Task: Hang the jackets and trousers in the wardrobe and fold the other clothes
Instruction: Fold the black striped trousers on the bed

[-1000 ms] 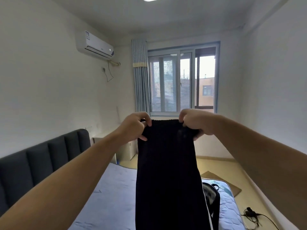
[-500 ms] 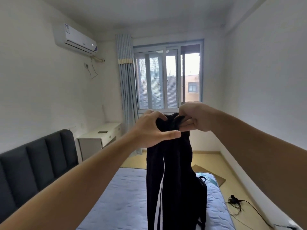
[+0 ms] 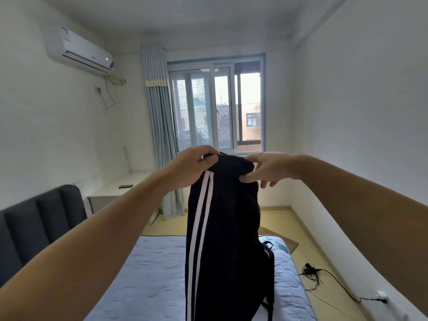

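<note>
Black trousers with two white side stripes hang straight down in front of me, held up at chest height by the waistband. My left hand grips the left end of the waistband. My right hand pinches the right end between thumb and forefinger, its other fingers spread loosely below. The trouser legs drop out of view at the bottom edge. No wardrobe or hanger is in view.
A bed with a light blue quilted cover lies below, its dark padded headboard at the left. A black bag sits on the bed behind the trousers. A white bedside desk, curtain, window and floor cables lie beyond.
The waistband was stretched wide, then bunched together; now the trousers are turned side-on with the stripes facing me, and my right hand has loosened to a pinch. My view shifted slightly left.
</note>
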`<state>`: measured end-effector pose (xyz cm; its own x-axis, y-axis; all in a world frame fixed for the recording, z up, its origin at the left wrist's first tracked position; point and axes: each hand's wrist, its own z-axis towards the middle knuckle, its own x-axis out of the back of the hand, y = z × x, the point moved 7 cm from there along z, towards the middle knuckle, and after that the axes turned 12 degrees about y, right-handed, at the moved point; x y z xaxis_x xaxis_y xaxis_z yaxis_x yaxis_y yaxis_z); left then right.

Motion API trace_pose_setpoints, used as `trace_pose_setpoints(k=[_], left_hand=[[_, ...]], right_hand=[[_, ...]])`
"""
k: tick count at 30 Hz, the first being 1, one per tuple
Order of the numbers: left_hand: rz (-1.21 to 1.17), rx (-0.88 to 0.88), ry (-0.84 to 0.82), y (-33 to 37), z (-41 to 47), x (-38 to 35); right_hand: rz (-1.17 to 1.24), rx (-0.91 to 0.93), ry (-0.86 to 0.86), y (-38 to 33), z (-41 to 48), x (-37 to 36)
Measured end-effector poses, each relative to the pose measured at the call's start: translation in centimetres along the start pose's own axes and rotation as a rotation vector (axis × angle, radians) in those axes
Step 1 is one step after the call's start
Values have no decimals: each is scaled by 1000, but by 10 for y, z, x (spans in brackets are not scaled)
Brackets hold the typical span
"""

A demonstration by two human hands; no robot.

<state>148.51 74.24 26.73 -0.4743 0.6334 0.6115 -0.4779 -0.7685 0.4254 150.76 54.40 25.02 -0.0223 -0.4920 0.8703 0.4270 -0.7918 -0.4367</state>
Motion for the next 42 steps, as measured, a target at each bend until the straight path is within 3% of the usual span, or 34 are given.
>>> trace_pose_setpoints(k=[5,11,19,24,30,32,37,42], left_hand=[[-72,58,-13,-9,5,-6],[-55,31,9,-5,10,-16],[-115,38,33,-4,12,-28],[-286,130,56,6,9,-43],[-402,162,-245,19,0,-73],[-452,243,-252,16,5,-77],[-545,235,-331,19,2,-109],[-566,331,-385,18,-4,-137]], right_hand=[[98,100,120,-7,-5,14],[328,23,162,-4,-3,22],[278,33,281,13,-1,36],[428,-27,364,34,-1,36],[602,-68,431,53,-14,37],[609,-102,396,61,-19,34],[575,-226,6,84,-39,4],[535,-262,66,103,-50,4]])
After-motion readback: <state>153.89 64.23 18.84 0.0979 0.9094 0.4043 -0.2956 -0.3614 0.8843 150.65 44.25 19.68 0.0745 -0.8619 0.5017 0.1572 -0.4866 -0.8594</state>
